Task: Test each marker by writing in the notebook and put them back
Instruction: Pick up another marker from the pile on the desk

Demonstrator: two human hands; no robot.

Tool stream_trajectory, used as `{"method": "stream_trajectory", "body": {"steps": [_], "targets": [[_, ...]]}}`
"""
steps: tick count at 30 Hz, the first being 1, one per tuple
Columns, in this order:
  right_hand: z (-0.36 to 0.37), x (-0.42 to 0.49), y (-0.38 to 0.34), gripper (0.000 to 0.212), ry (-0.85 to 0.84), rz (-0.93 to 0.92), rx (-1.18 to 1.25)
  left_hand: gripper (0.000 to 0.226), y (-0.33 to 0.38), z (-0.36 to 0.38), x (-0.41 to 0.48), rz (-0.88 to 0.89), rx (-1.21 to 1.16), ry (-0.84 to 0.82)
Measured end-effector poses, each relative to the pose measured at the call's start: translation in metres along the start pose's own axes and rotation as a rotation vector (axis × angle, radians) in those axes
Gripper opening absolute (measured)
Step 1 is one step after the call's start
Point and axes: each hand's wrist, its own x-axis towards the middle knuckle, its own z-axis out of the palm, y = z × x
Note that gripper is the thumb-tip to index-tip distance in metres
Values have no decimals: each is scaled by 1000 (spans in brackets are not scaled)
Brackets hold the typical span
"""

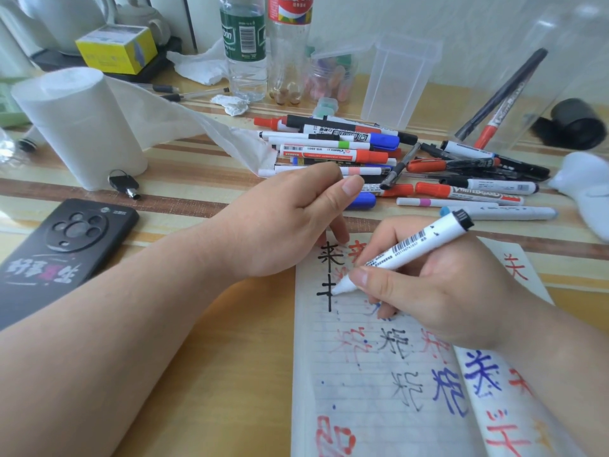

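Lined paper of the open notebook (379, 374) lies at the near edge of the desk (197, 179), its thin sheets blotched with red, blue and black characters that bleed through. The right hand (445, 291) pinches a smooth white plastic marker (408, 247) between thumb and curled fingers (372, 278). The marker's black end points up and to the right, and its tip touches the page beside fresh black strokes. The left hand (280, 222) rests at the notebook's top edge with its fingers curled under and one fingertip on the paper; whether it encloses anything is hidden.

Just beyond the hands, a loose pile of markers (362, 150) lies criss-crossed, cylindrical barrels in white with red, blue and black caps. A clear, squarish plastic container (398, 80) stands behind the pile. The desk has a glossy striped covering in tan, cream and brown. On its left side stand a soft white paper roll (79, 127), partly unwound, dark keys (123, 184) and a matte black phone (59, 252) lying face down. Two clear plastic bottles (245, 47) stand against the pale wall.
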Motion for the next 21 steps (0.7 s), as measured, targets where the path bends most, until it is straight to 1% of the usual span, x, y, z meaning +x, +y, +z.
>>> {"method": "stream_trajectory", "body": {"steps": [4, 6, 8, 13, 16, 19, 21], "targets": [[-1, 0, -4, 13, -75, 10, 25, 43, 0, 1, 0, -2, -24, 1], [-3, 2, -4, 17, -43, 30, 106, 43, 0, 1, 0, -14, -40, 1], [-4, 3, -3, 14, 9, 44, 170, 43, 0, 1, 0, -20, -43, -1], [-2, 3, -1, 15, 10, 34, 121, 41, -1, 1, 0, -18, -30, -4], [-3, 3, -1, 14, -8, 27, 66, 35, -2, 1, 0, -20, -37, -11], [-5, 5, 0, 11, -31, 47, 66, 27, -2, 1, 0, -29, -34, -19], [-8, 6, 2, 9, 25, 54, 96, 20, -2, 2, 0, -14, -30, -7]]}}
